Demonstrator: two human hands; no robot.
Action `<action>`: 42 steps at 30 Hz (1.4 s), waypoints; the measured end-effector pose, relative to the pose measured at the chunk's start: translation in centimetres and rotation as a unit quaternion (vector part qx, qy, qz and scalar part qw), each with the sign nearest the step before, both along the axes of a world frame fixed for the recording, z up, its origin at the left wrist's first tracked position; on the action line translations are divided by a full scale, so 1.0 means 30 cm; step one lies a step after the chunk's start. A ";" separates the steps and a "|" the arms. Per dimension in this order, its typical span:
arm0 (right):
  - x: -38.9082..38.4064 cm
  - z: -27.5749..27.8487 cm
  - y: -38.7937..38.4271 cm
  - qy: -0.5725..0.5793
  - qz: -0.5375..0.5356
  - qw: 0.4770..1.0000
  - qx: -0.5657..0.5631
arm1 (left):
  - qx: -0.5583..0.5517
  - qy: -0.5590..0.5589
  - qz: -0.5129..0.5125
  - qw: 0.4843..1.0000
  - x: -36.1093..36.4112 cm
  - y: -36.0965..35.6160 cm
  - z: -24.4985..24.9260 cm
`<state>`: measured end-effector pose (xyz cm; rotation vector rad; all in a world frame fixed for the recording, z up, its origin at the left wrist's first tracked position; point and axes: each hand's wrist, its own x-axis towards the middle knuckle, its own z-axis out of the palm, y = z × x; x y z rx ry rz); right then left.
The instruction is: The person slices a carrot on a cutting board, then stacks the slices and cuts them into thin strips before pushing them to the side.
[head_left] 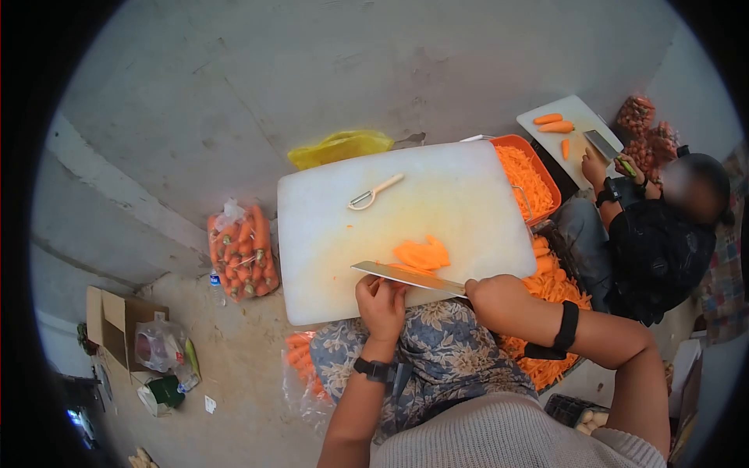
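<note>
The right hand [493, 298] clutches the knife [409, 277]; the left hand [381, 310] bunches beside its blade, grip unclear. A slip could cut fingertips.

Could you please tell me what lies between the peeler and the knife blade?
In the head view, carrot slices lie there, right beside the knife blade; between them and the peeler, the white board looks bare.

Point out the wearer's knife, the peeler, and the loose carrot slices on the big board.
Knife [409, 276]: head view, mid-blade.
Peeler [382, 187]: head view, on the handle.
Slices [422, 253]: head view, middle of the pile.
</note>
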<state>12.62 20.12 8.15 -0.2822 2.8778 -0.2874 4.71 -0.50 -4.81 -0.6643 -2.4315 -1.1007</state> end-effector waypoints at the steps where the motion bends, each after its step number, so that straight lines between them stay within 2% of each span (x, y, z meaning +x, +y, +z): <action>1: 0.002 -0.002 0.004 0.000 0.008 1.000 -0.001 | 0.007 -0.010 -0.002 1.000 0.001 -0.001 0.005; 7: -0.062 0.021 -0.018 -0.083 -0.004 0.997 -0.007 | 0.038 -0.035 0.020 0.998 -0.002 0.004 0.018; 10: -0.097 0.027 -0.019 -0.135 -0.011 0.991 -0.005 | 0.019 -0.027 0.022 0.999 -0.005 0.005 0.020; 20: -0.186 -0.032 -0.072 -0.140 -0.009 0.989 -0.047 | -0.005 -0.016 0.017 1.000 -0.004 0.003 0.017; 23: -0.195 -0.132 -0.086 -0.115 -0.023 0.991 -0.060 | -0.008 -0.002 0.022 1.000 0.002 0.001 0.011; 25: -0.202 -0.178 -0.089 -0.057 -0.037 0.995 -0.077 | 0.005 -0.001 0.017 1.000 -0.006 -0.001 -0.002; 35: -0.172 -0.148 -0.066 0.011 -0.051 0.996 -0.079 | 0.007 0.021 0.028 0.999 -0.023 0.012 -0.024; 37: -0.125 -0.125 -0.068 0.061 -0.064 0.992 -0.094 | 0.022 0.011 0.018 1.000 -0.010 0.008 -0.026; 42: -0.070 -0.049 -0.080 0.042 -0.071 0.992 -0.094 | 0.034 0.010 0.019 0.999 -0.010 0.006 -0.036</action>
